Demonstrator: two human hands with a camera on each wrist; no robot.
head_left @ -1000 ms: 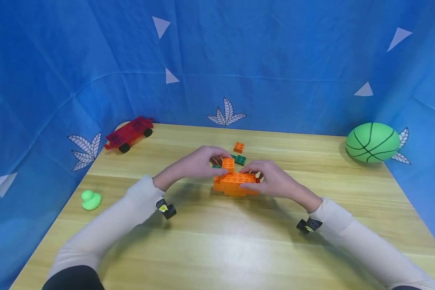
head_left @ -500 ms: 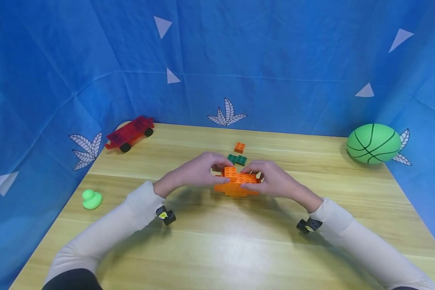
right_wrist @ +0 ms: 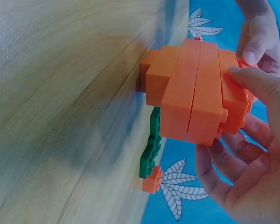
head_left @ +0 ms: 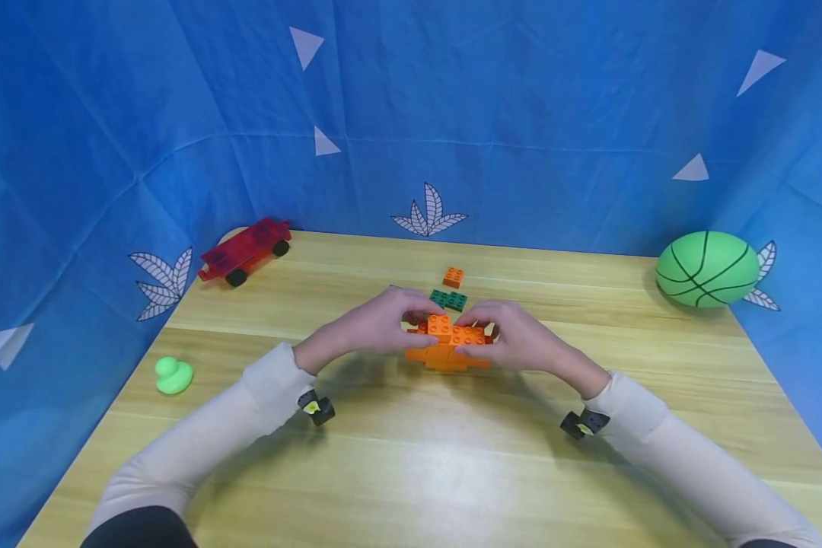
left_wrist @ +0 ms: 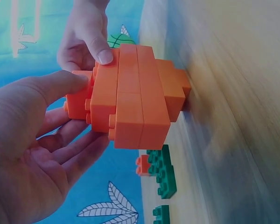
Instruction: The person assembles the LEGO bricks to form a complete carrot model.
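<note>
A stepped build of orange toy bricks (head_left: 447,358) stands on the wooden table, wider in the middle than at its base. On top, left of its middle, sits a small orange brick (head_left: 440,326). My left hand (head_left: 382,323) pinches that small brick between thumb and fingers, its thumb on the near side. The right hand (head_left: 517,336) grips the upper layer at the right end, as the right wrist view shows with the thumb (right_wrist: 252,79) on one face. Both hands hide parts of the build's far side.
Behind the build lie green bricks (head_left: 456,301) and one loose orange brick (head_left: 454,277). A red toy car (head_left: 246,250) stands at the back left, a light green rubber duck (head_left: 173,376) at the left. The green ball (head_left: 708,269) rests at the back right, before the blue curtain (head_left: 520,91).
My left hand has come down and slightly right with the small orange brick, which now sits lower on the build. The right hand has kept its place and its grip.
</note>
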